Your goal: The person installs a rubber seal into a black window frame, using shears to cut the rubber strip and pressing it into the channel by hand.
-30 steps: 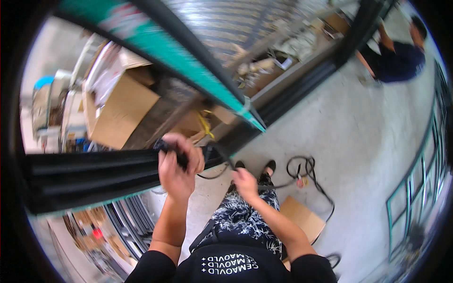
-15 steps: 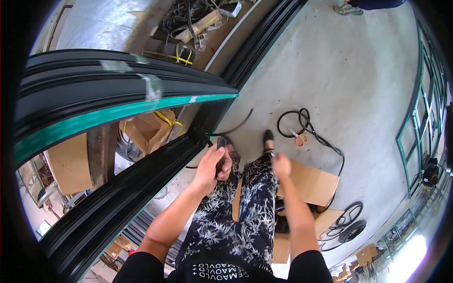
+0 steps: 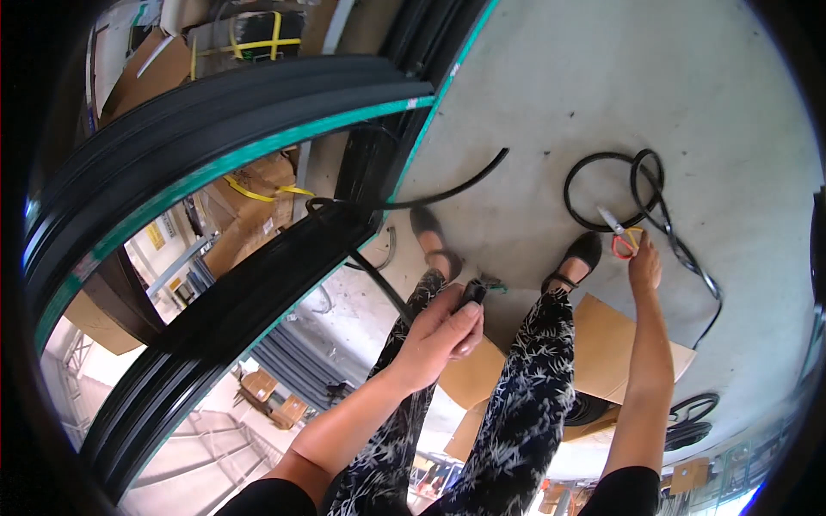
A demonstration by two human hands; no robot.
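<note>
My left hand point(image 3: 440, 335) is closed round a black rubber strip point(image 3: 379, 282), whose blunt end pokes out past the thumb. The strip runs back over a black frame bar point(image 3: 284, 267); its other end curves out onto the floor. Down at the right, my right hand point(image 3: 645, 265) is at the scissors point(image 3: 625, 244), fingers closed at the yellow handle loop. The scissors have orange and yellow handles and pale blades, and lie by a looped black strip point(image 3: 572, 185). The fingertips are partly hidden.
Long black profiles with a green edge strip point(image 3: 258, 146) stand at my left. Open cardboard point(image 3: 594, 322) lies around my feet on the grey floor, with a black coil point(image 3: 688, 430) farther right. Something small and dark green point(image 3: 493, 284) lies between my shoes.
My right hand has reached down and forward to the scissors. My left hand has stayed closed, with the strip now plainly seen in it. The view has tilted and come lower.
</note>
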